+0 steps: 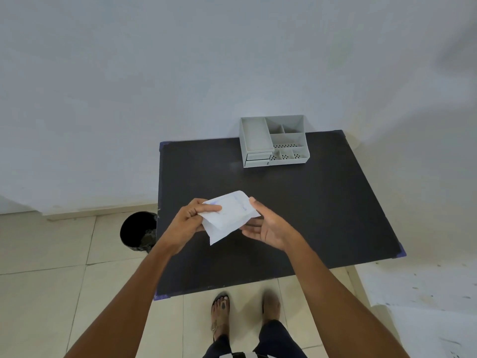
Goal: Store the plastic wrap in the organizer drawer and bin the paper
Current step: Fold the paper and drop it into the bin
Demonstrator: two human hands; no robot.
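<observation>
A folded white paper with faint blue marks is held above the near middle of the black table. My left hand pinches its left edge between thumb and fingers. My right hand touches its right side with the thumb on top and the fingers spread beneath. A grey desk organizer stands at the table's far edge, with small drawers shut at its front left. I cannot make out any plastic wrap apart from the paper.
A black round bin stands on the tiled floor just left of the table. The white wall runs close behind the table. My feet in sandals are below the table's near edge. A paint-speckled white surface lies at the lower right.
</observation>
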